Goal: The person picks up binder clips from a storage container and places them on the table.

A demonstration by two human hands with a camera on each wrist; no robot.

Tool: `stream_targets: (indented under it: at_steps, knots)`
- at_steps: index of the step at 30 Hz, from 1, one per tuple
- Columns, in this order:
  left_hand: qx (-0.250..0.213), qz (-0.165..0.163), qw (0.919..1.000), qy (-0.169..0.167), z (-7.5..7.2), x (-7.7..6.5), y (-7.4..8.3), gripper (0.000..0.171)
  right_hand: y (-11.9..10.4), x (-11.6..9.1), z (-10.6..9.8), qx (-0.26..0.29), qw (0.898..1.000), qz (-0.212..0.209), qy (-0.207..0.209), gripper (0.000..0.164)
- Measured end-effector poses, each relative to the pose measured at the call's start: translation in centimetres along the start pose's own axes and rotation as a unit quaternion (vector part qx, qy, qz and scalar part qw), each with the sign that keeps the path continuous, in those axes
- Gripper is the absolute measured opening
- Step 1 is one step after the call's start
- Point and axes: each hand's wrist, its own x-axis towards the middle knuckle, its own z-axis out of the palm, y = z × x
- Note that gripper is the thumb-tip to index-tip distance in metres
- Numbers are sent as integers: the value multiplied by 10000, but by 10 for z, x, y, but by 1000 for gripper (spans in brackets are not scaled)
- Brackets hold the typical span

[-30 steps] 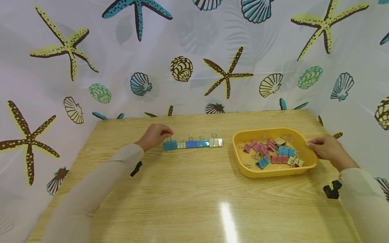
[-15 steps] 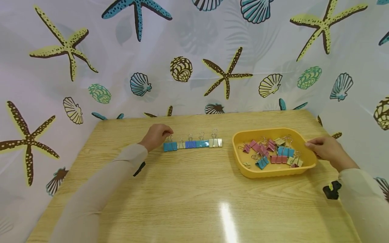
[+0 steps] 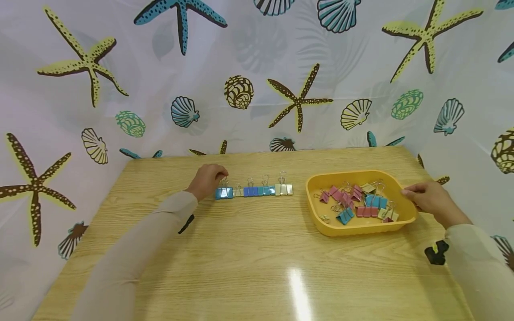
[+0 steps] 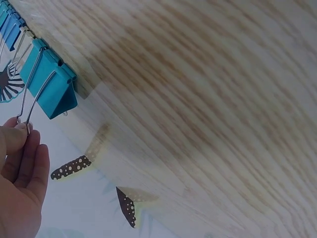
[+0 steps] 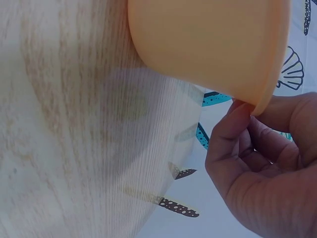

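My left hand [image 3: 206, 179] pinches the wire handle of a teal-blue binder clip [image 4: 52, 79] between thumb and fingertips. That clip stands at the left end of a row on the table, beside a small cream binder clip [image 3: 238, 192]. Farther right along the row come a dark blue binder clip [image 3: 250, 191], a teal binder clip [image 3: 266, 191] and a larger cream binder clip [image 3: 283, 189], their handles pointing up. At the right, my right hand [image 3: 431, 200] grips the rim of a yellow plastic basket [image 3: 361, 230], thumb over the edge and fingers beneath.
Several loose binder clips lie in the basket, among them a pink binder clip [image 3: 367, 211] and a blue binder clip [image 3: 345, 216]. Behind the wooden table [image 3: 241, 267] hangs a white curtain [image 3: 257, 120] printed with starfish and shells.
My left forearm has swung slightly to the right while the hand keeps its pinch on the handle. A bright glint now shows on the teal-blue clip. The right hand and basket hold still.
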Motion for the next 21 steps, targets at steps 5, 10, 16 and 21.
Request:
stream_targets:
  at_steps: [5,10,16,21]
  knots:
    - [75,73,9999,65,1,0,-2,17,-1,-1,1,40,10000,3,34,50]
    - [99,24,9999,61,1,1,-4,17,-2,-2,1,7,10000,-6,90,50]
    - [125,-46,9999,70,1,1,-3,18,0,-2,2,0,9999,1,137,51]
    - [166,-49,9998,77,1,1,-2,17,1,-1,2,-21,9999,1,154,51]
